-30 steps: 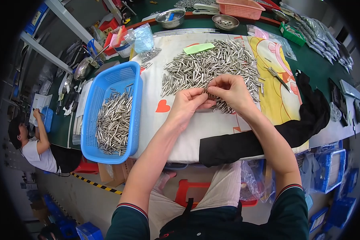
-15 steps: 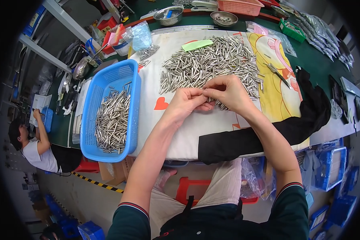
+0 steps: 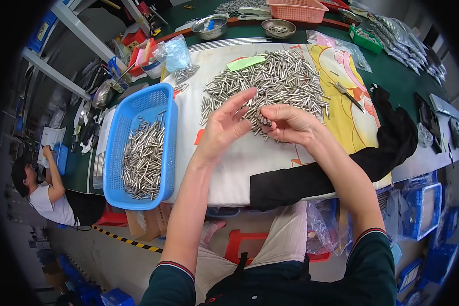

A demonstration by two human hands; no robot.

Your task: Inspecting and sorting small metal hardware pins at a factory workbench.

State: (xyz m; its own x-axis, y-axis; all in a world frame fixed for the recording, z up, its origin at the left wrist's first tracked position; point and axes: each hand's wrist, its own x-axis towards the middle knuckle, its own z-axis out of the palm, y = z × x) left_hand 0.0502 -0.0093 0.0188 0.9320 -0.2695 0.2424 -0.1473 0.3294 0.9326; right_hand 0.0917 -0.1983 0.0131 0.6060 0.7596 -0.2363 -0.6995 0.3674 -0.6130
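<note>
My right hand (image 3: 295,124) is closed on a small bunch of metal pins (image 3: 263,121), whose ends show between thumb and fingers. Just to its left, my left hand (image 3: 219,128) is open, its fingers apart and nothing visible in it. Beyond both hands a wide pile of short silvery metal pins (image 3: 290,76) spreads over a printed white and yellow cloth (image 3: 224,178). A light green slip of paper (image 3: 246,63) lies on the pile. At the left stands a blue plastic basket (image 3: 174,145), partly filled with similar pins (image 3: 143,160).
Black fabric (image 3: 301,181) lies across the cloth's near right part. Pliers (image 3: 349,97) rest right of the pile. Metal bowls (image 3: 279,28), a pink basket (image 3: 297,11) and a green tray (image 3: 366,41) stand at the back. A co-worker (image 3: 45,191) sits at far left.
My hands were together at the pile's near edge and have parted. The left has opened and moved slightly left; the right has turned, showing the bunched pins.
</note>
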